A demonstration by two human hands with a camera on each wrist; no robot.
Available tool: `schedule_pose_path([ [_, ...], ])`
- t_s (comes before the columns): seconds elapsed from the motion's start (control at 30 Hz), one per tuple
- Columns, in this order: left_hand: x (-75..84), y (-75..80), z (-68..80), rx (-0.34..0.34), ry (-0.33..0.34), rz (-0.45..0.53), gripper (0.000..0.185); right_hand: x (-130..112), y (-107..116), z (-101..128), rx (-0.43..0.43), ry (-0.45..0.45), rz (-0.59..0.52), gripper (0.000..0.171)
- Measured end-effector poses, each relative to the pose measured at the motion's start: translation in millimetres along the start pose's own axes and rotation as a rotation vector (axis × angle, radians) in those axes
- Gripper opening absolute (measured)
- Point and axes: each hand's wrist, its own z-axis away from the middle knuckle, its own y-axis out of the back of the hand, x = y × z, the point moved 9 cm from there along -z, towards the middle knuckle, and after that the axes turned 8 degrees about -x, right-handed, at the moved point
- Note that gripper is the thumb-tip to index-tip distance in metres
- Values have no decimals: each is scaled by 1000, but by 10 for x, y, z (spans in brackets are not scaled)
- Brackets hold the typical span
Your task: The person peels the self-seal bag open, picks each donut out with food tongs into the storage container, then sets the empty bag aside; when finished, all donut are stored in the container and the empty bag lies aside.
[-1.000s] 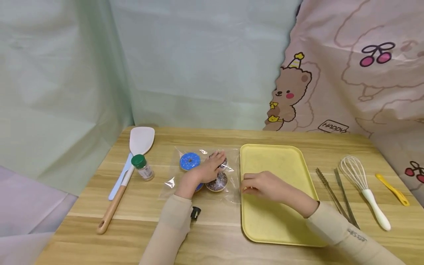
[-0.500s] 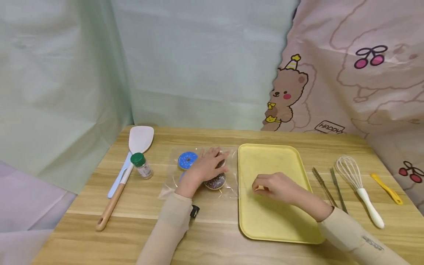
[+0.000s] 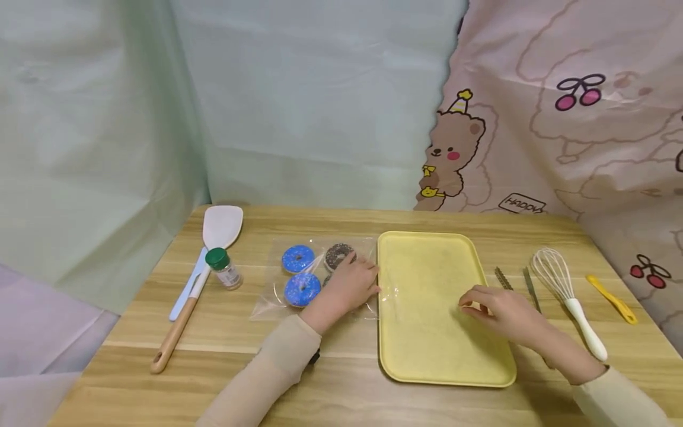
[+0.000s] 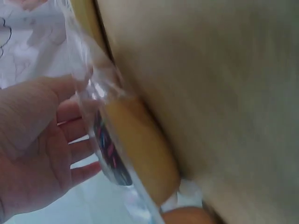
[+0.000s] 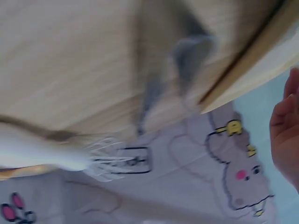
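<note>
In the head view a clear plastic bag [image 3: 267, 303] lies on the table with toy donuts inside. Two are blue, one behind [image 3: 297, 259] and one in front. Two have dark brown icing; the rear brown donut [image 3: 337, 256] shows, the front one is mostly covered. My left hand [image 3: 349, 287] lies over the bag's right side, its fingers extended; the left wrist view has this hand [image 4: 42, 135] against the plastic. Over the right part of a yellow tray [image 3: 421, 356] hovers my right hand [image 3: 504, 314], loosely curled around nothing. Metal tongs [image 3: 503, 277] lie partly hidden behind it.
Further right lie a white whisk [image 3: 586, 329] and a yellow-handled tool [image 3: 610, 298]. On the left are a spatula [image 3: 184, 323] with a wooden handle, a light blue utensil [image 3: 188, 290] and a green-capped jar [image 3: 224, 270]. Curtains close off the back and sides.
My right hand has moved from the bag's edge across the tray towards the tongs. My left hand has slid right over the bag, uncovering the front blue donut and rear brown one.
</note>
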Motion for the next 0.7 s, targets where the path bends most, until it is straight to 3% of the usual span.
schedule_pose_path([
  [0.23, 42, 52, -11, 127, 73, -57, 26, 334, 140, 308, 74, -237, 42, 23],
  [0.4, -16, 98, -55, 180, 130, -51, 14, 502, 184, 464, 34, -385, 54, 18],
  [0.5, -51, 118, -84, 199, 153, -45, 8, 576, 189, 547, 9, -441, 44, 16],
  [0.7, -85, 120, -116, 212, 147, -5, 16, 652, 178, 656, 2, -494, 32, 16],
])
